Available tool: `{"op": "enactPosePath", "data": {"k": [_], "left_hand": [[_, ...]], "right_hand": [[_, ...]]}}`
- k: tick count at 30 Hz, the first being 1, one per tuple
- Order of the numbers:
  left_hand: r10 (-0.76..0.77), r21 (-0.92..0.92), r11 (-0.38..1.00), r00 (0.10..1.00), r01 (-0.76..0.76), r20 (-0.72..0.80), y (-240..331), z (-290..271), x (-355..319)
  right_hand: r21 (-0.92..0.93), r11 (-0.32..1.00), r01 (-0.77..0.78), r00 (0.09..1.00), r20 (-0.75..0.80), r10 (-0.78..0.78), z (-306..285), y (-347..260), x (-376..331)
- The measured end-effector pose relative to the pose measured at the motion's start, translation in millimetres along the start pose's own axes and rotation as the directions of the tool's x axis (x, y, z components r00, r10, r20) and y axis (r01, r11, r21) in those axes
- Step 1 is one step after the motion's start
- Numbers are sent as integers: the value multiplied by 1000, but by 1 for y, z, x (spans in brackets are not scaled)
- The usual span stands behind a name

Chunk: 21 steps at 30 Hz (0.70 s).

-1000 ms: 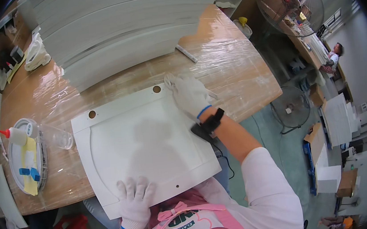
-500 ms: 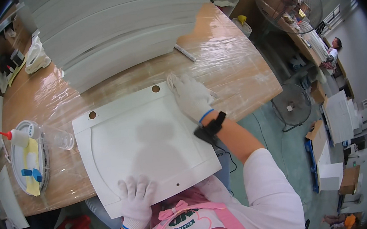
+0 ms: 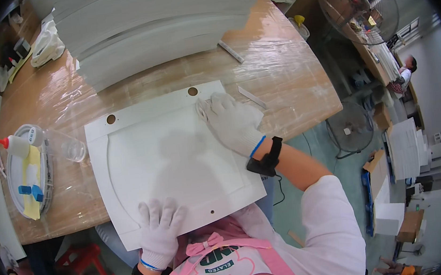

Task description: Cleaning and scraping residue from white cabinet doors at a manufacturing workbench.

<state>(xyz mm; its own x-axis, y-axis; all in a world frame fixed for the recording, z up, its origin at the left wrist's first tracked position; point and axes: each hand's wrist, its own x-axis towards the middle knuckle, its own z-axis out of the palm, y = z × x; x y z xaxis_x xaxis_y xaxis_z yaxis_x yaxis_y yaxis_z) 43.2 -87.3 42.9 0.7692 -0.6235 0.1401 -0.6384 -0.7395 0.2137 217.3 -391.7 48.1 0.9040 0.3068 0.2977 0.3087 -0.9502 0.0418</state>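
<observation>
A white door panel (image 3: 165, 170) with a recessed middle lies at the near edge of the table, two round holes along its far side. My left hand (image 3: 160, 227), in a white knit glove, rests on its near left corner with fingers spread flat. On the far right part of the panel lies my gloved right hand (image 3: 231, 123), its fingers bent and pressed down. A pale, crumpled piece of cloth (image 3: 202, 108) shows at those fingertips; most of it is hidden under the hand.
A tall stack of white panels (image 3: 167, 41) fills the table's far side. To the left are an oval tray (image 3: 12, 183), a white squeeze bottle with a red tip (image 3: 16, 145) and a clear plastic cup (image 3: 74, 150). Thin strips (image 3: 252, 97) lie right of the panel.
My right hand has moved off the panel's far right edge, inward and slightly nearer, uncovering a thin strip on the table. My left hand stays at the near corner. The view has shifted slightly.
</observation>
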Motion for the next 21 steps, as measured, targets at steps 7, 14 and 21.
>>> {"op": "enactPosePath", "data": {"k": [7, 14, 21], "left_hand": [[-18, 27, 999, 999, 19, -50, 2, 7, -1], [-17, 67, 997, 997, 22, -78, 2, 10, -5], [-10, 43, 999, 997, 14, -80, 3, 11, -3]], "right_hand": [[-72, 995, -75, 983, 165, 86, -27, -18, 20], [-152, 988, 20, 944, 327, 31, -24, -15, 5], [-81, 992, -102, 961, 250, 119, -29, -14, 11]]}}
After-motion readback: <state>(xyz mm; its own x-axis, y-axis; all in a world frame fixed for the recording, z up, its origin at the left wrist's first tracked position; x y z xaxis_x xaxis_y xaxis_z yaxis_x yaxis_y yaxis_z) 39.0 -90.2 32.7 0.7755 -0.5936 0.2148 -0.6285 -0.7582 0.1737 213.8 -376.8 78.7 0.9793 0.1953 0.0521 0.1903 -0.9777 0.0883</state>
